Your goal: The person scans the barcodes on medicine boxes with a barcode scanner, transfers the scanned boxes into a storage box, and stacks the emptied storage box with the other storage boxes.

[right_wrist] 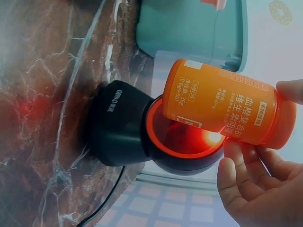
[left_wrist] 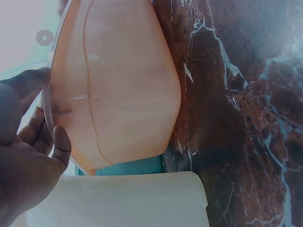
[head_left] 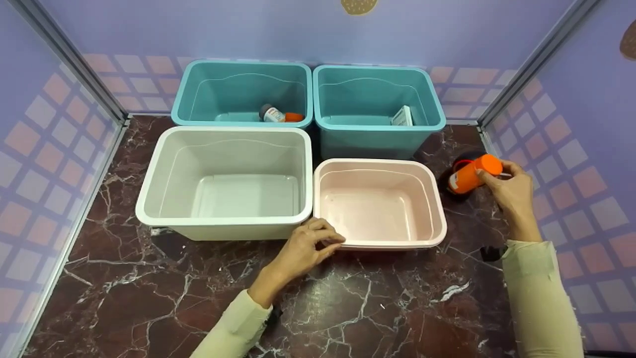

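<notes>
My right hand (head_left: 512,191) grips an orange supplement bottle (head_left: 467,176) by its cap end. In the right wrist view, the tilted bottle (right_wrist: 213,101) shows Chinese lettering and hangs in front of a black desktop scanner (right_wrist: 118,127) with a glowing red window. The bottle hides part of that window. My left hand (head_left: 303,248) is at the front left corner of the pink bin (head_left: 382,244). In the left wrist view, its fingers and thumb (left_wrist: 61,146) pinch the pink bin's rim, with the outer wall (left_wrist: 128,85) in sight.
A white bin (head_left: 223,221) stands left of the pink one. Behind are two teal bins: the left (head_left: 198,94) holds a dark-capped bottle (head_left: 273,114) and an orange item (head_left: 293,117), the right (head_left: 377,129) a small white box (head_left: 403,116). Patterned walls enclose the marbled table (head_left: 149,288).
</notes>
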A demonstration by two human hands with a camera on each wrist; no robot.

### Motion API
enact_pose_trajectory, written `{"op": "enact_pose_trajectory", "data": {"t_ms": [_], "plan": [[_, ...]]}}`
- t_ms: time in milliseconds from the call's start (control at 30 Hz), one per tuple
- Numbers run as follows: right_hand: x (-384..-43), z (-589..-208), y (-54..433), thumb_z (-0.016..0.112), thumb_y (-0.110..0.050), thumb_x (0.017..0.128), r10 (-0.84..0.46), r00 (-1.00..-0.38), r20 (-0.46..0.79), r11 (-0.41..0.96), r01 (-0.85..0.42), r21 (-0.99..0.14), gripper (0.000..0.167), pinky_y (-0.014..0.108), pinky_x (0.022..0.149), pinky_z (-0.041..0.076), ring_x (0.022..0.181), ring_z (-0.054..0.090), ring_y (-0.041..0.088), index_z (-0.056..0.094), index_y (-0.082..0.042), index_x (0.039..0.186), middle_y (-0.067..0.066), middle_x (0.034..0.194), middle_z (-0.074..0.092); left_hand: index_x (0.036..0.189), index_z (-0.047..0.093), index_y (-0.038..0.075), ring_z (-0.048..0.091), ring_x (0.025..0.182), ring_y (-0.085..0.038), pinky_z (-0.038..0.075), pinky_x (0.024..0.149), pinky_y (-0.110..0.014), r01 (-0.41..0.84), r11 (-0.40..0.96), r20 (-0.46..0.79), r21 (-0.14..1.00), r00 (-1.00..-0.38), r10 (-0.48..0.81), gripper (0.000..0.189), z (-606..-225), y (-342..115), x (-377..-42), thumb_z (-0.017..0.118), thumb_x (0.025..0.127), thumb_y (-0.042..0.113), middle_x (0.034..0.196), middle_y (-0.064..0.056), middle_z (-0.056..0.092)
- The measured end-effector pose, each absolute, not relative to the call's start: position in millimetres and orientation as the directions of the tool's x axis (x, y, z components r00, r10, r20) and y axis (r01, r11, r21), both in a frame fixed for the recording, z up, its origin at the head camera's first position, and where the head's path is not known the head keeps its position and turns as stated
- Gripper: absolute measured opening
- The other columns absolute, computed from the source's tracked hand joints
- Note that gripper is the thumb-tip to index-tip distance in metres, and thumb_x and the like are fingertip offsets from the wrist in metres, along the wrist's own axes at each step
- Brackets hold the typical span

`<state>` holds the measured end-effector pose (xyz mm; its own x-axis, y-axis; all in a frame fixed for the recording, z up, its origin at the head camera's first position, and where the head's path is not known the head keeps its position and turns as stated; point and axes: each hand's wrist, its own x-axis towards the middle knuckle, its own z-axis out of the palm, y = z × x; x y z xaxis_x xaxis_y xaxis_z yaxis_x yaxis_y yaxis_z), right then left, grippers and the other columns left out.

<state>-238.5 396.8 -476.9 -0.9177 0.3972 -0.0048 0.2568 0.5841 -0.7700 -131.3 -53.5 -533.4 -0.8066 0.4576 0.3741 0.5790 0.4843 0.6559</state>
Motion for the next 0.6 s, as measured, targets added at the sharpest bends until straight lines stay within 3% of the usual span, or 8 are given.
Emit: {"op": "enact_pose_trajectory", "data": {"t_ms": [333, 600], "plan": [[-234.8, -456.0, 382.2, 0.075, -0.046, 0.084, 0.388, -0.921, 0.028, 0.59, 0.225, -0.775, 0.061, 0.011, 0.07, 0.047, 0.089, 0.056, -0.001, 0.059, -0.015, 0.135, -0.015, 0.102, 0.057, 0.098, 0.079, 0.018, 0.06, 0.094, -0.015, 0.052, 0.086, -0.029, 0.591, 0.478, 0.394, 0.649, -0.8, 0.453, 0.013, -533.1, -53.7, -131.2, 0.078, 0.086, 0.017, 0.094, 0.004, 0.067], [-238.0, -441.9, 366.9, 0.077, -0.037, 0.084, 0.36, -0.93, 0.071, 0.563, 0.156, -0.811, 0.057, 0.01, 0.07, 0.048, 0.089, 0.057, 0.002, 0.06, -0.011, 0.133, -0.01, 0.102, 0.058, 0.099, 0.079, 0.019, 0.06, 0.096, -0.015, 0.052, 0.087, -0.029, 0.576, 0.492, 0.374, 0.653, -0.81, 0.452, 0.012, -531.5, -53.0, -130.5, 0.077, 0.087, 0.02, 0.096, 0.004, 0.068]]}}
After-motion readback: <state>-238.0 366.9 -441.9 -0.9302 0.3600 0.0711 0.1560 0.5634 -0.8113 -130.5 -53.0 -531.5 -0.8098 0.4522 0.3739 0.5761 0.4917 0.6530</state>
